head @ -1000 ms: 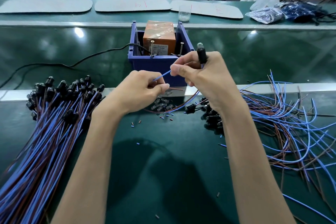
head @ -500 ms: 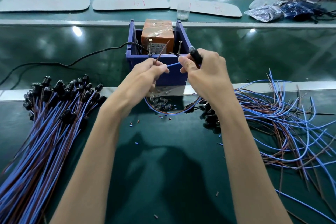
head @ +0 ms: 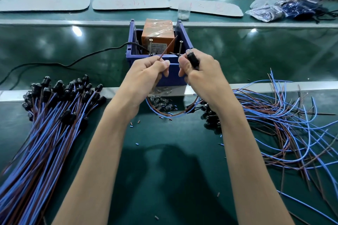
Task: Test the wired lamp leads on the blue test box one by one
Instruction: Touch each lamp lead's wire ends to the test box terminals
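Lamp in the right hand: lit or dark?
Cannot tell. The black lamp holder sits clamped in the right hand; its clear tip shows no obvious glow, and the brown lead is short of the screws.

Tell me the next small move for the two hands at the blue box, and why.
Probably tilt the brown wire end onto the left screw while the right hand brings the blue wire to the right screw. The left hand holds the brown end near the screws; contact isn't clear.

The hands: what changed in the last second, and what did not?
Both hands moved forward to the blue test box. The left hand now lifts the brown lead toward the two screws. The right hand keeps its grip on the black lamp. Both wire piles stayed.
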